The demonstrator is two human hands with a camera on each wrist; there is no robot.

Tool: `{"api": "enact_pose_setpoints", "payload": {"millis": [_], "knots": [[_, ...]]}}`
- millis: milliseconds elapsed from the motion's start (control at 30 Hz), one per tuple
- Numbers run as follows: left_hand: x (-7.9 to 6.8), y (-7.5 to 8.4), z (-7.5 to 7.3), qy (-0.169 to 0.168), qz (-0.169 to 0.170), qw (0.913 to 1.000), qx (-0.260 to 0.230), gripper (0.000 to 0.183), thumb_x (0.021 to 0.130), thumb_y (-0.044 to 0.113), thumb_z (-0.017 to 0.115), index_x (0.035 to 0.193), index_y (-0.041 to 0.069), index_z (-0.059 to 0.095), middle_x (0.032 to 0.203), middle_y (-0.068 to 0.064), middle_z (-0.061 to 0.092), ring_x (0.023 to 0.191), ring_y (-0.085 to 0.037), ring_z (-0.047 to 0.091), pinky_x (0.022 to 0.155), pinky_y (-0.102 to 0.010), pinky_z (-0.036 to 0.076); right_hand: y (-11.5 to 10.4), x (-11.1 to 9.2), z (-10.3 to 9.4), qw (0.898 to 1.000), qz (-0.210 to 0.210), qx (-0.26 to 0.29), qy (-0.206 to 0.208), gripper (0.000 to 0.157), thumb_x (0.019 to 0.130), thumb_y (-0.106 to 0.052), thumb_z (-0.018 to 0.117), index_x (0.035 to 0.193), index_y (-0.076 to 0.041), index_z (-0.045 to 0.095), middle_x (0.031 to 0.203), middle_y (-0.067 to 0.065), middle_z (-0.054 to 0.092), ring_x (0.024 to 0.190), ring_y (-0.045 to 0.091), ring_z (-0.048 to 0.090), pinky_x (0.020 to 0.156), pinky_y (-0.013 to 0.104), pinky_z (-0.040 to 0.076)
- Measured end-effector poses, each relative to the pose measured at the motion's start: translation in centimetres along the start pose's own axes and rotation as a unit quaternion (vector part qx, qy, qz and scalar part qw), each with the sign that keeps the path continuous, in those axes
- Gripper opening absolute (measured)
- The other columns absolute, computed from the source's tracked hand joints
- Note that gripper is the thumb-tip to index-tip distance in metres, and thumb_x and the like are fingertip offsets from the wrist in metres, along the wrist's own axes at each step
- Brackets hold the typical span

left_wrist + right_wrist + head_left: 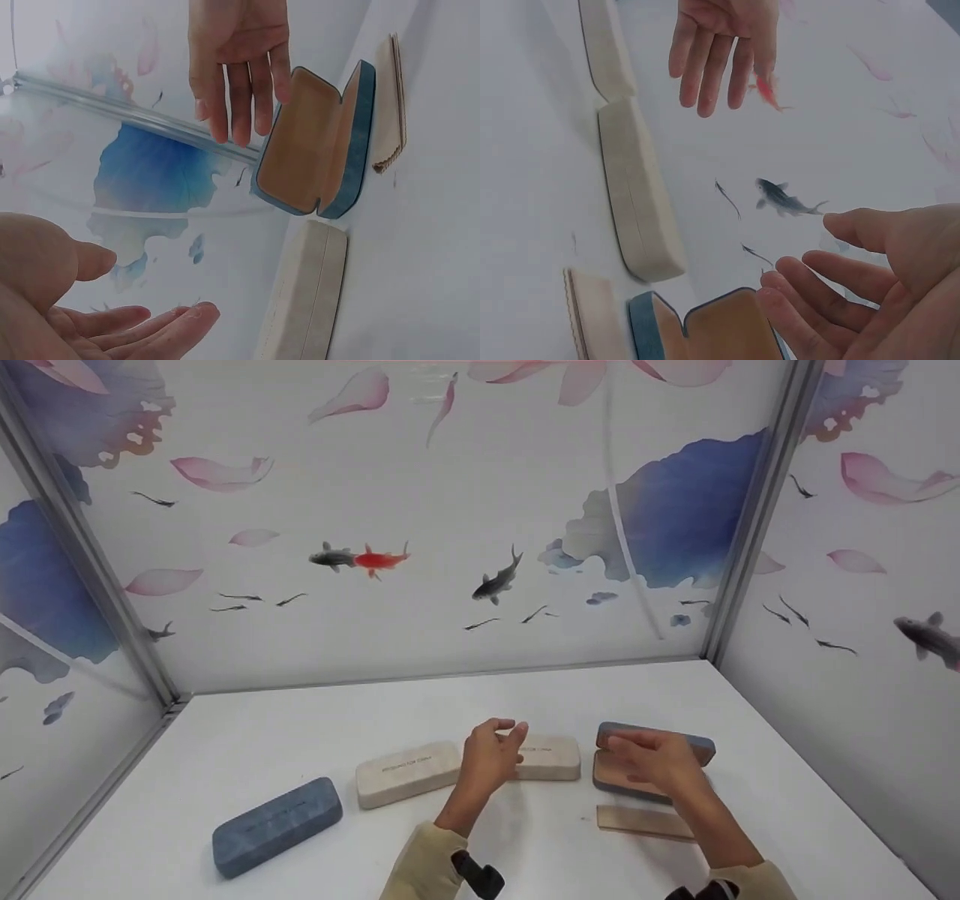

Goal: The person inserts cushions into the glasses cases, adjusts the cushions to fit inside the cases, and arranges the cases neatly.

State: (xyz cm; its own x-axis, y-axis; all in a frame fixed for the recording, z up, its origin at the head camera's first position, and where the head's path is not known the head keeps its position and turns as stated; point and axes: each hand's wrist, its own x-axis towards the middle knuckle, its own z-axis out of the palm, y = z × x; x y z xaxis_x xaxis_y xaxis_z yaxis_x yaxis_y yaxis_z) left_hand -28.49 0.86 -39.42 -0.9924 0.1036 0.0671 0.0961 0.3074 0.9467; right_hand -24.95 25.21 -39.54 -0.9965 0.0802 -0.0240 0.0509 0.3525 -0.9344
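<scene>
My left hand (491,759) is raised in front of a closed cream glasses case (551,759), partly hiding it, with fingers relaxed and nothing held. My right hand (661,763) hovers before an open blue glasses case (697,750) with a brown lining, its fingers loose and holding nothing. In the left wrist view, that case (300,142) stands open and no contents show in it. A folded beige cloth (643,821) with a zigzag edge lies in front of it. In the right wrist view, the two palms face each other, apart.
Left of my left hand sits another closed cream case (409,774). Farther left lies a closed blue case (277,826), set at an angle. The white table (300,712) is bounded by printed panels (420,637) at the back and both sides, with metal posts (750,517) at the corners.
</scene>
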Motion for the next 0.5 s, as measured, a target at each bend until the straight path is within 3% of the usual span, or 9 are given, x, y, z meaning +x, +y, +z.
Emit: {"api": "enact_pose_setpoints", "payload": {"millis": [267,500], "knots": [[-0.7,0.5,2.1,-0.008,0.004,0.9998,-0.017,0.037,0.098,0.026,0.065,0.124,0.001,0.064,0.102,-0.014,0.074,0.08,-0.015,0.071,0.066,-0.028,0.061,1.4,-1.3,-2.2,0.999,0.003,-0.051,-0.002,0.053,0.097,-0.037,0.067,0.132,0.002,0.062,0.134,0.023,0.063,0.118,0.032,0.065,0.09,0.041,0.059],[-1.2,-0.3,3.3,-0.016,-0.007,0.9997,-0.019,0.037,0.095,0.023,0.07,0.124,0.0,0.065,0.098,-0.009,0.074,0.083,-0.019,0.072,0.066,-0.03,0.061,2.7,-2.4,-4.4,0.996,0.018,-0.083,-0.007,0.047,0.096,-0.032,0.068,0.129,0.002,0.065,0.126,0.019,0.069,0.111,0.028,0.069,0.085,0.04,0.061]]}}
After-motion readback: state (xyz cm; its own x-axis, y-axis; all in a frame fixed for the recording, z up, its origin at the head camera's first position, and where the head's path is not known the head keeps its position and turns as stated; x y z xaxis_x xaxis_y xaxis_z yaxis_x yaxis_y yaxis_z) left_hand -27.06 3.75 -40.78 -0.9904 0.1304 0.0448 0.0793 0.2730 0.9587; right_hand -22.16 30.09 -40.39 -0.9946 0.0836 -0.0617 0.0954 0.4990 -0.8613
